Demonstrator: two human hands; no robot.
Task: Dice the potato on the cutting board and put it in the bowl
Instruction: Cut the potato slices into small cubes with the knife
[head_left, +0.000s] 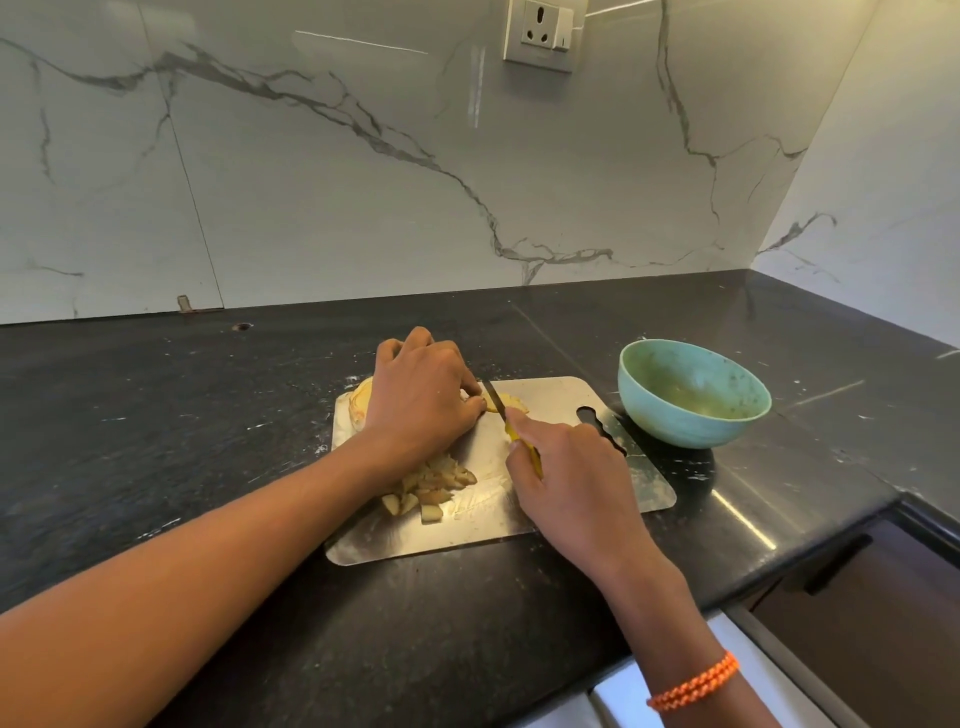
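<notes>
Right hand (566, 483) grips the yellow-handled knife (511, 426), blade on a potato slice (506, 402); left hand (423, 397) pinches that slice on the cutting board (571, 499); diced pieces (434, 486) heaped nearby; dicing midway, I'd say; next, a steady downward cut; bowl (693, 392) waits beside.

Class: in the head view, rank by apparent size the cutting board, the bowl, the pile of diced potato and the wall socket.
1. cutting board
2. bowl
3. and 4. pile of diced potato and wall socket: look alike; socket is farther, so unranked.
</notes>
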